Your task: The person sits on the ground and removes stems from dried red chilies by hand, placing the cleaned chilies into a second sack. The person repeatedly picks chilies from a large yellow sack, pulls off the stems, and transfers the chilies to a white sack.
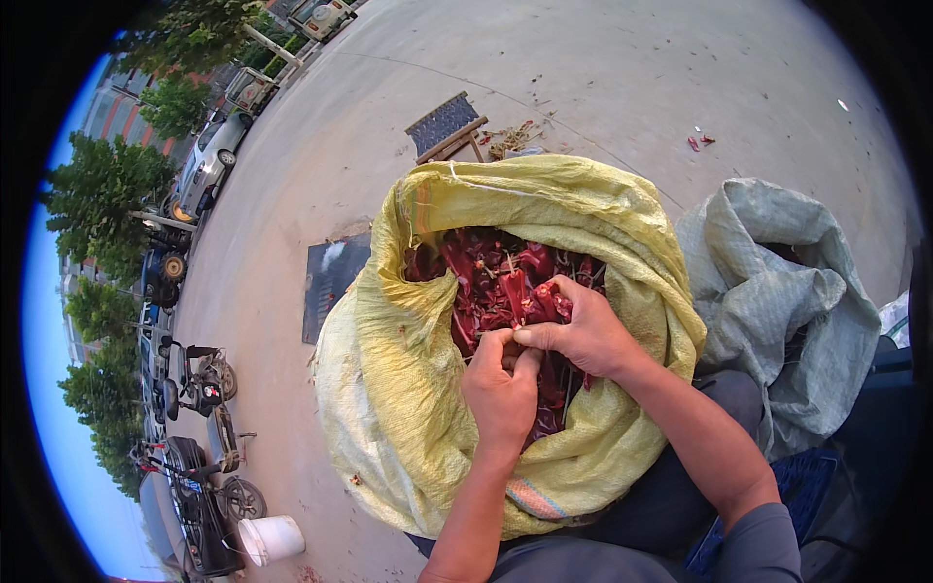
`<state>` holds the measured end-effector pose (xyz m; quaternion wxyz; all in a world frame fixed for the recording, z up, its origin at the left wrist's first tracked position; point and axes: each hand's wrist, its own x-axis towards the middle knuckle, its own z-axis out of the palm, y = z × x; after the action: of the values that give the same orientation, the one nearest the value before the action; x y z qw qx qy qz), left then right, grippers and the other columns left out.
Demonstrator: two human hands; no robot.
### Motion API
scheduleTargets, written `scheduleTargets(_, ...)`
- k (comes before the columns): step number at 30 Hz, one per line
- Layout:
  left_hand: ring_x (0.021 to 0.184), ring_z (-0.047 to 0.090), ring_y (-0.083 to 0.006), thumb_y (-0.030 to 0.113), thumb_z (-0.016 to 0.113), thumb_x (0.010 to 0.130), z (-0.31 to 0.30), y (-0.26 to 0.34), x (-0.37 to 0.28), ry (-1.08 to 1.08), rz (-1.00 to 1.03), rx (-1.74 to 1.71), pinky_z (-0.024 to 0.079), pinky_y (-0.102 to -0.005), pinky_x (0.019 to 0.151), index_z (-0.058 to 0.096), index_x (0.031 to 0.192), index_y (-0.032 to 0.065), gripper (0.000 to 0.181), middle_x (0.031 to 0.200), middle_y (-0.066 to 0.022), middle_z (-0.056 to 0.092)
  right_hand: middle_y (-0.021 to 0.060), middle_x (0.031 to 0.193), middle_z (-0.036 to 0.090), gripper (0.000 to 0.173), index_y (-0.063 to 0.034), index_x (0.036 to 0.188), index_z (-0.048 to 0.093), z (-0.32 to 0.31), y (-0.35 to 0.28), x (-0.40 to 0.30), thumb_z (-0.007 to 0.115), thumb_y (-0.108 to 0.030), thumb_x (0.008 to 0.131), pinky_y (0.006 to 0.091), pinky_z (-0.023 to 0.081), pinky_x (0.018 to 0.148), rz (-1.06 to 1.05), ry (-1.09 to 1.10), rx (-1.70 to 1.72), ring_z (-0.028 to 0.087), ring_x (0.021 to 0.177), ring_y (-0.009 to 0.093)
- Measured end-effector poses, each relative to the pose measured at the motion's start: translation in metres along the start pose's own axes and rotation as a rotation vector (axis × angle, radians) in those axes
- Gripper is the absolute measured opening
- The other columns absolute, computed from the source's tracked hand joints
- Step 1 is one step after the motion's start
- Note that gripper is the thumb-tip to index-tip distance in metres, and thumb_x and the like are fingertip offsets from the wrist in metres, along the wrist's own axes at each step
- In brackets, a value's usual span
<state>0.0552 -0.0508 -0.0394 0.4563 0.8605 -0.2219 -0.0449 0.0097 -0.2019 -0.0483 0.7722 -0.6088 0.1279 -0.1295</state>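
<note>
A yellow woven plastic sack [408, 408] stands before me with its rim rolled down, full of dried red chili peppers [466, 255]. My right hand [594, 331] is over the opening, holding a few red chilies [545, 297] between thumb and curled fingers. Thumb and forefinger of my left hand [501, 390] pinch at the stem end of a chili, right against the right thumb tip. The fingers mostly hide that stem end. Thin pale stems lie among the peppers in the sack.
A grey-white woven sack [787, 291] stands at the right, partly folded over. Beyond the yellow sack are a folding stool [448, 131] and a heap of stems [514, 138]. A dark flat board [332, 273], a white bucket [273, 541] and parked motorbikes [208, 481] are at left.
</note>
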Motion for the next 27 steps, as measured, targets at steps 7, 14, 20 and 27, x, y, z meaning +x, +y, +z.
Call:
scheduleTargets(7,0.081,0.063,-0.01,-0.002,0.072,0.086,-0.01,-0.007,0.003,-0.087,-0.142,-0.645,0.052,-0.0241,0.071,0.057,0.13,-0.003,0.046,0.108,-0.006,0.066,0.0065,0.098,0.072,0.04,-0.0014,0.112,0.064,-0.008,-0.005,-0.003,0.087,-0.011,0.08,0.0314,0.054,0.085,-0.06,-0.054,-0.046,0.062,0.09,0.011)
scheduleTargets(14,0.083,0.065,-0.0105,0.004,0.066,0.099,-0.031,-0.012,0.033,-0.102,-0.243,-1.027,0.054,-0.0252,0.075,0.062,0.127,0.0006,0.028,0.102,-0.0035,0.068,0.0083,0.088,0.073,0.037,-0.0025,0.105,0.064,-0.017,-0.018,-0.007,0.089,-0.013,0.079,0.0333,0.054,0.08,-0.186,-0.173,-0.298,0.066,0.083,0.012)
scheduleTargets(20,0.085,0.062,-0.0059,0.005,0.069,0.1,-0.023,-0.007,0.03,-0.104,-0.137,-0.791,0.051,-0.0224,0.077,0.073,0.107,0.0013,0.009,0.095,0.0004,0.07,0.0156,0.09,0.073,0.046,-0.0018,0.108,0.062,-0.012,-0.015,-0.006,0.091,-0.02,0.078,0.0355,0.055,0.078,-0.15,-0.153,-0.361,0.069,0.081,0.021)
scheduleTargets(27,0.08,0.067,-0.014,0.008,0.074,0.096,-0.012,0.003,0.012,0.13,0.428,0.1,0.052,-0.0294,0.07,0.072,0.098,0.0012,0.007,0.088,-0.0052,0.071,0.0184,0.09,0.072,0.042,-0.0011,0.111,0.064,-0.01,-0.006,-0.007,0.086,-0.024,0.084,0.0377,0.055,0.074,-0.178,-0.17,-0.339,0.069,0.079,0.022)
